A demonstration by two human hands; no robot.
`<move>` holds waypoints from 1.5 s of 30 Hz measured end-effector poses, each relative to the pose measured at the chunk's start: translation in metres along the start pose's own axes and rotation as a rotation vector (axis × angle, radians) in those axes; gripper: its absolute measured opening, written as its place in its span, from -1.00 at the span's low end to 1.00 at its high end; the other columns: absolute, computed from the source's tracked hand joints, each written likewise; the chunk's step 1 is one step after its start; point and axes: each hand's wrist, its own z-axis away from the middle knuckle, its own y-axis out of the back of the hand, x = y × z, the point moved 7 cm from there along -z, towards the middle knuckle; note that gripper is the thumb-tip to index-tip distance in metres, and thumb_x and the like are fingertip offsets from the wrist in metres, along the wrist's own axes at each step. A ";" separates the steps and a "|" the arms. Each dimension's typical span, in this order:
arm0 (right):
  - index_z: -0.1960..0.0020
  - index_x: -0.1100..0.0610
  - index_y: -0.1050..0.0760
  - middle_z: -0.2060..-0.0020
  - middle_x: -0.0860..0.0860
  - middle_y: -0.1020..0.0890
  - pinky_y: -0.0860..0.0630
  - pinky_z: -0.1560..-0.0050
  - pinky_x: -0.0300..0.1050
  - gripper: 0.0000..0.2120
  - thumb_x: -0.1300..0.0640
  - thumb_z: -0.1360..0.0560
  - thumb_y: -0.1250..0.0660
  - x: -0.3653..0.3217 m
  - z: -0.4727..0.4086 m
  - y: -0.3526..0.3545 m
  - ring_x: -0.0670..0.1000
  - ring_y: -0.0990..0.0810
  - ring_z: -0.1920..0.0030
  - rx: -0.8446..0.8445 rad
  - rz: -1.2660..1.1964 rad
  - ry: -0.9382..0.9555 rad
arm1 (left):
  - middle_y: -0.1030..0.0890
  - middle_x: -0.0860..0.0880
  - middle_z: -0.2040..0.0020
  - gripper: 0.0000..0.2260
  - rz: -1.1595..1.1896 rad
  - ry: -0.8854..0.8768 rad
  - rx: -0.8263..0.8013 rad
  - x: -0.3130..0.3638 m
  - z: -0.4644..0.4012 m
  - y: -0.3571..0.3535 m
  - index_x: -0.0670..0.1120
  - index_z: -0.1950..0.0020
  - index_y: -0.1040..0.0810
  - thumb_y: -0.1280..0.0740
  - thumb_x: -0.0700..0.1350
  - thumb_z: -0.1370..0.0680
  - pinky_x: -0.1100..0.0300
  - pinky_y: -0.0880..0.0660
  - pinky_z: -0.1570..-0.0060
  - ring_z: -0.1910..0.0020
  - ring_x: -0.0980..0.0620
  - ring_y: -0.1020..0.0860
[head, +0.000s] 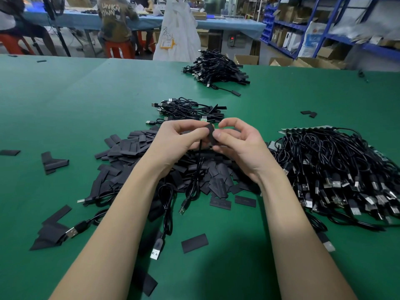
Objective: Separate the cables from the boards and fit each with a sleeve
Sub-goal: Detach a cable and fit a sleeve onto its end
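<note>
Above the middle of the green table (65, 109), my left hand (179, 137) and my right hand (236, 139) meet on a black sleeve (211, 135). Both pinch it between thumb and fingers. A black cable (198, 169) hangs from my left hand down to its USB plug (183, 207); its upper end is hidden by the sleeve and fingers. Under my hands lies a heap of flat black sleeves (134, 148). At the right is a big bundle of cables on boards (337, 169).
Two piles of cables lie farther off, one just behind my hands (188, 109), one at the far edge (216, 68). Loose sleeves (54, 162) and cables (166, 213) are scattered near me. People sit at a blue bench beyond; shelves stand at the right.
</note>
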 end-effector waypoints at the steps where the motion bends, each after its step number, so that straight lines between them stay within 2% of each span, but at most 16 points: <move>1: -0.05 0.17 -0.53 0.13 0.10 -0.73 -0.63 0.10 -0.20 -0.82 0.38 -0.52 -0.41 0.000 0.000 0.002 0.03 -0.71 0.13 0.008 -0.008 -0.010 | -0.74 -0.07 0.19 -0.91 0.025 0.001 0.022 -0.001 0.000 0.001 -0.14 0.04 -0.72 -0.42 -0.26 -0.54 0.23 -0.64 0.10 0.22 0.02 -0.71; 3: -0.06 0.19 -0.59 0.09 0.14 -0.74 -0.64 0.06 -0.19 -0.78 0.40 -0.47 -0.44 0.001 0.000 0.002 0.07 -0.71 0.10 0.003 0.001 -0.030 | -0.71 -0.04 0.29 -0.90 0.088 0.014 0.042 -0.001 0.000 0.002 -0.19 0.06 -0.70 -0.39 -0.33 -0.56 0.33 -0.59 0.22 0.33 0.09 -0.67; 7: 0.05 0.19 -0.68 0.16 0.14 -0.75 -0.63 0.12 -0.26 -0.82 0.42 -0.45 -0.46 0.002 0.001 0.003 0.02 -0.73 0.18 0.036 0.028 -0.048 | -0.71 -0.10 0.21 -0.97 0.179 0.048 0.012 -0.005 -0.001 0.002 -0.22 0.07 -0.70 -0.45 -0.28 -0.52 0.28 -0.61 0.12 0.29 0.06 -0.64; 10: 0.08 0.21 -0.68 0.19 0.15 -0.75 -0.63 0.17 -0.28 -0.86 0.41 -0.44 -0.47 0.004 0.002 0.004 0.02 -0.73 0.22 0.046 -0.001 -0.071 | -0.72 -0.11 0.15 -0.87 0.185 0.064 -0.025 -0.006 -0.001 0.000 -0.18 0.07 -0.73 -0.51 -0.17 -0.42 0.28 -0.60 0.07 0.25 0.06 -0.63; 13: 0.17 0.17 -0.73 0.20 0.13 -0.75 -0.63 0.19 -0.29 -0.91 0.29 -0.34 -0.51 0.002 0.003 0.003 -0.01 -0.73 0.25 0.025 -0.030 -0.076 | -0.71 -0.09 0.16 -0.83 0.185 0.089 -0.083 -0.008 -0.001 -0.003 -0.15 0.08 -0.75 -0.50 -0.11 -0.39 0.30 -0.58 0.05 0.21 0.08 -0.65; 18: 0.20 0.12 -0.76 0.20 0.11 -0.75 -0.63 0.20 -0.30 -0.91 0.18 -0.30 -0.53 0.001 0.002 -0.004 -0.04 -0.71 0.26 -0.003 -0.033 -0.063 | -0.71 -0.07 0.14 -0.86 0.232 0.119 -0.059 -0.009 -0.002 0.001 -0.12 0.16 -0.76 -0.53 -0.08 -0.35 0.31 -0.57 0.06 0.17 0.06 -0.62; 22: 0.19 0.13 -0.75 0.20 0.09 -0.75 -0.63 0.21 -0.29 -0.91 0.16 -0.33 -0.51 0.001 0.002 -0.005 -0.05 -0.70 0.27 0.010 -0.022 -0.050 | -0.73 -0.07 0.15 -0.89 0.296 0.135 -0.045 -0.010 -0.001 -0.003 -0.13 0.17 -0.76 -0.51 -0.11 -0.37 0.32 -0.58 0.10 0.21 0.10 -0.65; 25: 0.11 0.16 -0.71 0.22 0.10 -0.74 -0.63 0.20 -0.29 -0.95 0.24 -0.45 -0.47 0.001 0.003 -0.004 -0.05 -0.70 0.26 0.034 0.012 -0.036 | -0.72 -0.08 0.17 -0.87 0.318 0.137 -0.030 -0.011 -0.001 -0.005 -0.17 0.11 -0.72 -0.50 -0.13 -0.41 0.32 -0.58 0.12 0.24 0.09 -0.65; 29: 0.12 0.16 -0.70 0.28 0.08 -0.73 -0.64 0.20 -0.27 -0.88 0.29 -0.55 -0.41 0.000 0.001 -0.005 -0.05 -0.70 0.28 0.063 0.066 -0.002 | -0.71 -0.08 0.17 -0.92 0.326 0.134 -0.020 -0.013 -0.001 -0.007 -0.20 0.06 -0.69 -0.44 -0.20 -0.53 0.31 -0.58 0.12 0.23 0.08 -0.66; 34: 0.10 0.20 -0.69 0.33 0.05 -0.68 -0.63 0.21 -0.26 -0.87 0.25 -0.58 -0.38 0.003 0.000 -0.006 -0.06 -0.67 0.29 0.073 0.046 -0.017 | -0.72 -0.07 -0.02 -0.83 0.346 0.097 -0.156 -0.008 0.001 -0.011 -0.12 0.01 -0.76 -0.47 -0.11 -0.44 0.30 -0.56 -0.02 0.00 0.06 -0.68; 36: 0.12 0.19 -0.69 0.34 0.03 -0.68 -0.62 0.23 -0.28 -0.85 0.24 -0.59 -0.37 0.003 0.000 -0.007 -0.08 -0.66 0.30 0.060 0.027 -0.020 | -0.72 -0.05 0.01 -0.85 0.342 0.082 -0.201 -0.007 0.002 -0.012 -0.11 0.01 -0.75 -0.46 -0.14 -0.46 0.31 -0.55 -0.04 0.00 0.07 -0.66; 40: 0.10 0.20 -0.67 0.33 0.02 -0.68 -0.62 0.24 -0.30 -0.83 0.22 -0.61 -0.34 0.010 0.000 -0.013 -0.10 -0.66 0.31 0.004 -0.059 -0.076 | -0.71 0.02 0.13 -0.92 0.313 0.037 -0.198 -0.007 0.002 -0.009 -0.07 0.14 -0.75 -0.45 -0.15 -0.47 0.33 -0.54 -0.01 0.08 0.13 -0.65; 45: 0.04 0.18 -0.68 0.30 0.01 -0.68 -0.62 0.25 -0.29 -0.85 0.19 -0.60 -0.33 0.017 0.000 -0.016 -0.11 -0.65 0.31 -0.049 -0.136 -0.116 | -0.73 -0.02 0.08 -0.88 0.281 -0.006 -0.183 -0.007 -0.002 -0.006 -0.09 0.10 -0.76 -0.52 -0.08 -0.43 0.29 -0.56 -0.03 0.03 0.09 -0.67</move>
